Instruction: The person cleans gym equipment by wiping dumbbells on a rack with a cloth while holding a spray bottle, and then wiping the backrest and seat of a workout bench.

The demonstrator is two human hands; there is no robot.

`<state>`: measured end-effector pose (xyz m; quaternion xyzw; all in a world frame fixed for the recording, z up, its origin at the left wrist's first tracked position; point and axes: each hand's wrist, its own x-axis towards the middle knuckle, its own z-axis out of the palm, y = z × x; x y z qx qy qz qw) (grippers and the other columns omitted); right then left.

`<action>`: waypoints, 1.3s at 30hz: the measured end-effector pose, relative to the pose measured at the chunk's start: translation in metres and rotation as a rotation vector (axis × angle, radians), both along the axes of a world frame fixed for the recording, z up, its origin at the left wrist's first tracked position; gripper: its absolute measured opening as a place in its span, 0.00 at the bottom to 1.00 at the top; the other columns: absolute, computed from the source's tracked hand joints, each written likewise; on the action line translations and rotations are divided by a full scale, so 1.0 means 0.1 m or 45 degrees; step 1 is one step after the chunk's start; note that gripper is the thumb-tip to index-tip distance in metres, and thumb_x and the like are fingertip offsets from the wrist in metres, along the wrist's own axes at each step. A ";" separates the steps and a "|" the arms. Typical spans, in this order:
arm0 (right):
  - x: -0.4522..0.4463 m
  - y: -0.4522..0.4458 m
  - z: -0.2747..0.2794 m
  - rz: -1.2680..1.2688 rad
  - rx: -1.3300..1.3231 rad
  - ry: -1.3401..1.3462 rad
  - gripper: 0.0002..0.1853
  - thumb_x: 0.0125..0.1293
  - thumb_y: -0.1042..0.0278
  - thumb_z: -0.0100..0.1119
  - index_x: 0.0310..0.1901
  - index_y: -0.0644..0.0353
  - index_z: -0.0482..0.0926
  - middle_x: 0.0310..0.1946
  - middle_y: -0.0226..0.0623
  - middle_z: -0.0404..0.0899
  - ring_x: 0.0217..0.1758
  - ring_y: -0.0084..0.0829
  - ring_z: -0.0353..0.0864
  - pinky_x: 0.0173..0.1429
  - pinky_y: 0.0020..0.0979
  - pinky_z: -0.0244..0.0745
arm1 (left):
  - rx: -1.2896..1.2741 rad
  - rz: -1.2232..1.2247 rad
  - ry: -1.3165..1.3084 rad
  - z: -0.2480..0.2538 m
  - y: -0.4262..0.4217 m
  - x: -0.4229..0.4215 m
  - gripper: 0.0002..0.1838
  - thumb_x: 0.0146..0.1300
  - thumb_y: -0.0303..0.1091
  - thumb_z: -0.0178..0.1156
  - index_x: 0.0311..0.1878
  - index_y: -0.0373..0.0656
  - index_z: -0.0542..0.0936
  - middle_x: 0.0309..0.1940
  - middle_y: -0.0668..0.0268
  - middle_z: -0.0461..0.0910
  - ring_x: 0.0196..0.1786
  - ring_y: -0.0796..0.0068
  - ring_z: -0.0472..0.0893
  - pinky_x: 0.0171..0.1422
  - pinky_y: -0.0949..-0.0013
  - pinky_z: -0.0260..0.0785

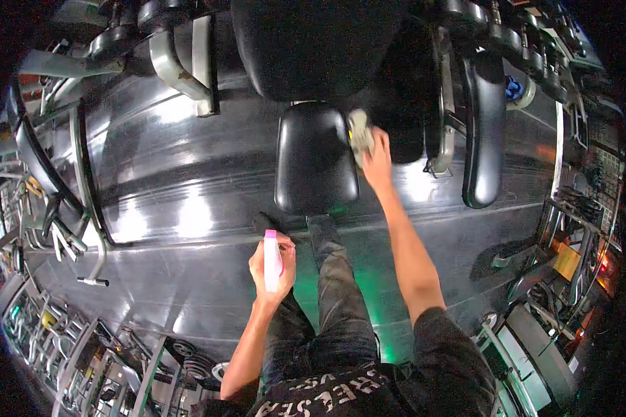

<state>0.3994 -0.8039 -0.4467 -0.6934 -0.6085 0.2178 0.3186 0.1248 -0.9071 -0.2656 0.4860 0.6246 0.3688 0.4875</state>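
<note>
A black padded seat point(316, 160) stands in the upper middle, just below a larger black backrest point(313, 48). My right hand point(377, 156) is closed on a pale, slightly blurred cloth point(360, 135) at the seat's upper right edge. Near my legs, my left hand point(273, 267) is wrapped round a white spray bottle with a pink nozzle point(270, 235), held below and left of the seat.
A long black pad point(485, 128) on a metal frame is at the right. Grey machine frames point(181, 69) stand at the upper left. Dumbbells point(466, 17) line the top. A weight machine point(528, 340) is at the lower right.
</note>
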 end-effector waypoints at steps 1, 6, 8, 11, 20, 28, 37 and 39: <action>-0.04 0.27 -0.07 -0.006 -0.020 0.024 0.24 0.59 0.73 0.59 0.58 0.65 0.67 0.55 0.54 0.68 0.59 0.55 0.70 0.63 0.43 0.67 | 0.019 -0.010 0.036 0.01 -0.01 0.03 0.04 0.58 0.21 0.58 0.38 0.37 0.77 0.29 0.66 0.79 0.29 0.81 0.76 0.35 0.75 0.69; -0.52 0.60 -0.75 -0.046 -0.130 -0.185 0.24 0.57 0.69 0.65 0.55 0.58 0.69 0.61 0.47 0.65 0.64 0.48 0.66 0.67 0.42 0.65 | -0.056 -0.040 0.119 0.03 -0.10 0.09 0.06 0.56 0.19 0.59 0.38 0.36 0.78 0.29 0.64 0.80 0.28 0.79 0.78 0.35 0.74 0.71; -0.50 0.38 -0.72 -0.002 -0.094 -0.223 0.25 0.56 0.70 0.65 0.55 0.58 0.69 0.61 0.46 0.65 0.64 0.49 0.66 0.68 0.42 0.65 | -0.075 -0.025 0.080 0.02 -0.16 0.11 0.05 0.57 0.21 0.58 0.38 0.36 0.77 0.28 0.65 0.79 0.26 0.80 0.77 0.33 0.75 0.69; -0.34 -0.18 -0.60 0.042 -0.179 -0.158 0.27 0.55 0.79 0.61 0.58 0.57 0.69 0.62 0.43 0.65 0.63 0.49 0.67 0.69 0.42 0.64 | -0.073 -0.036 0.050 0.07 -0.13 0.08 0.06 0.58 0.21 0.59 0.38 0.36 0.78 0.28 0.65 0.79 0.27 0.80 0.77 0.34 0.75 0.70; -0.86 -1.79 -0.28 -0.140 -0.410 -0.288 0.24 0.47 0.81 0.62 0.50 0.55 0.76 0.53 0.43 0.70 0.55 0.47 0.68 0.60 0.43 0.67 | -0.065 -0.049 0.038 0.11 -0.23 -0.20 0.07 0.57 0.19 0.60 0.39 0.36 0.77 0.29 0.63 0.81 0.30 0.78 0.80 0.37 0.73 0.73; -1.43 -1.69 -0.12 0.100 -0.279 0.267 0.24 0.53 0.78 0.59 0.55 0.61 0.72 0.56 0.48 0.69 0.60 0.49 0.70 0.65 0.41 0.68 | -0.091 -0.068 -0.044 0.13 -0.37 -0.49 0.06 0.59 0.22 0.60 0.40 0.36 0.77 0.24 0.67 0.78 0.26 0.81 0.76 0.32 0.75 0.70; -1.01 0.18 -0.37 -0.364 -0.398 -0.676 0.16 0.63 0.63 0.57 0.53 0.51 0.76 0.52 0.35 0.75 0.53 0.45 0.73 0.61 0.51 0.66 | -0.127 -0.098 0.126 -0.06 -0.61 -0.83 0.06 0.57 0.20 0.59 0.39 0.36 0.77 0.27 0.63 0.80 0.27 0.79 0.78 0.34 0.74 0.71; -1.34 0.00 -0.37 -0.208 -0.270 -0.813 0.16 0.60 0.65 0.56 0.51 0.47 0.77 0.48 0.32 0.76 0.54 0.42 0.71 0.65 0.54 0.60 | -0.162 -0.041 0.078 -0.04 -0.62 -0.88 0.06 0.57 0.20 0.58 0.39 0.36 0.77 0.27 0.64 0.80 0.27 0.78 0.77 0.34 0.74 0.71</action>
